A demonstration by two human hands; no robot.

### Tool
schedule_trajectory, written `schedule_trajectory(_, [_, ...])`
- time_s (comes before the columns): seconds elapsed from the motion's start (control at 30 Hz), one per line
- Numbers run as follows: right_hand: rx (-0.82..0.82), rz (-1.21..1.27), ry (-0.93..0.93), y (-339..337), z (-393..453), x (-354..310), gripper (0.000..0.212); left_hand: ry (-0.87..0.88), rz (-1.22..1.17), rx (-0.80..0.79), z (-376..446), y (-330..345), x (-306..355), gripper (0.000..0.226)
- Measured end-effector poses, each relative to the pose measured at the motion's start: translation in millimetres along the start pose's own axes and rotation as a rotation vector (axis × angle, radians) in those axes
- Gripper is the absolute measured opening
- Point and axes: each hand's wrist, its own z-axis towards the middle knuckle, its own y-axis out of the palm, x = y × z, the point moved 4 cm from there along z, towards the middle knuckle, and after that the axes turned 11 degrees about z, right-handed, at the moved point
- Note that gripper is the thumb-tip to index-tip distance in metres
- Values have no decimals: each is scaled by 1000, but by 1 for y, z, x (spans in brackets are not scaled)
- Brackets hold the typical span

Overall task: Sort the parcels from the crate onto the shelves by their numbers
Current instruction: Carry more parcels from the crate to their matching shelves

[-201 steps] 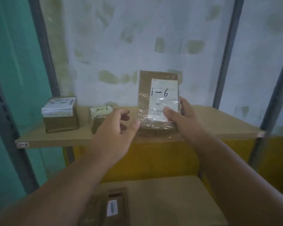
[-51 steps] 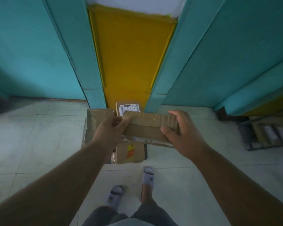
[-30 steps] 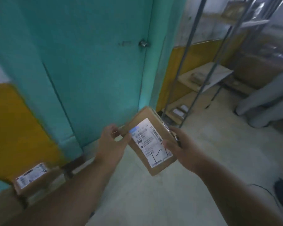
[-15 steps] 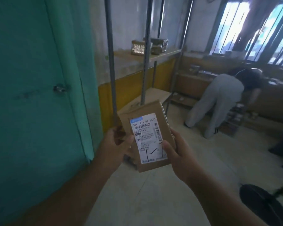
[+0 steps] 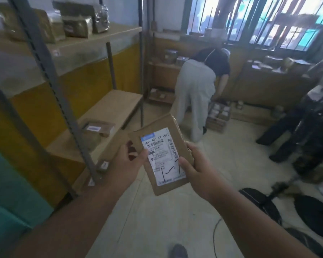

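While frame centre shows a labelled cardboard parcel (image 5: 161, 155) | left hand (image 5: 127, 162) grips its left edge; right hand (image 5: 198, 170) its right; fingers curled shut | shelf rack (image 5: 108, 107) upper left

A parcel (image 5: 161, 155) sits at centre, held between a left hand (image 5: 126, 162) and a right hand (image 5: 198, 169) above the floor (image 5: 175, 220). Left of the parcel stands a shelf rack (image 5: 108, 108): several packages (image 5: 76, 27) lie on its upper shelf, one flat package (image 5: 98, 127) on its lower shelf. Behind the parcel, a person (image 5: 198, 90) bends over a crate (image 5: 218, 116) on the floor. Right of the parcel, near the frame's edge, stands another person (image 5: 309, 108).
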Motion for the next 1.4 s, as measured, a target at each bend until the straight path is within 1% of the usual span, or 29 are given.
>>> schedule_trajectory(0.03, [-15, 0, -15, -9, 26, 9, 79, 2, -3, 16, 19, 12, 4, 35])
schedule_trajectory(0.07, [-40, -7, -25, -18, 55, 16, 80, -2, -6, 39, 40, 22, 7, 36])
schedule_trajectory(0.13, [-70, -4, -20, -33, 111, 27, 80, -44, 13, 89, 79, 35, 13, 44])
schedule_trajectory(0.2, [-125, 1, -18, -36, 159, 23, 79, -94, 22, 153, 112, 36, 17, 42])
schedule_trajectory(0.27, [-189, -11, -24, -31, 207, 19, 74, -137, 39, 203, 147, 30, 18, 39])
schedule_trajectory(0.37, [-297, 13, -47, 0, 279, 17, 75, -196, 67, 271, 195, 14, 2, 48])
schedule_trajectory(0.4, [-327, 18, -55, 14, 301, 15, 71, -217, 72, 294, 211, 7, -8, 49])
schedule_trajectory(0.5, [-410, 26, -67, 57, 360, 11, 36, -255, 54, 335, 257, -13, -31, 49])
schedule_trajectory(0.53, [-444, 22, -69, 71, 381, 12, 33, -266, 56, 345, 274, -19, -36, 45])
schedule_trajectory(0.6, [-491, -18, -57, 93, 416, 16, 33, -302, 54, 380, 305, -30, -46, 36])
schedule_trajectory(0.7, [-543, -91, -29, 119, 468, 21, 57, -385, 70, 413, 342, -41, -57, 32])
schedule_trajectory(0.73, [-564, -116, -26, 127, 485, 23, 61, -433, 90, 419, 352, -44, -63, 31])
schedule_trajectory(0.8, [-615, -180, -38, 145, 513, 26, 59, -516, 97, 449, 367, -47, -73, 36])
schedule_trajectory(0.9, [-670, -280, -61, 174, 557, 36, 54, -567, 145, 492, 389, -51, -94, 40])
schedule_trajectory(0.97, [-731, -335, -84, 197, 585, 44, 56, -612, 149, 528, 398, -50, -111, 52])
schedule_trajectory(1.03, [-805, -387, -120, 219, 614, 51, 49, -670, 166, 575, 404, -44, -124, 68])
schedule_trajectory(1.07, [-837, -417, -138, 232, 629, 56, 46, -693, 168, 591, 409, -38, -130, 71])
schedule_trajectory(1.13, [-903, -433, -169, 257, 659, 62, 45, -736, 164, 607, 422, -25, -137, 65])
schedule_trajectory(1.2, [-957, -437, -172, 283, 684, 71, 49, -785, 240, 627, 438, -14, -143, 58])
schedule_trajectory(1.3, [-1068, -528, -180, 312, 709, 87, 48, -869, 413, 629, 461, 2, -141, 62])
schedule_trajectory(1.4, [-1100, -595, -150, 326, 721, 99, 47, -940, 406, 608, 479, 22, -137, 61])
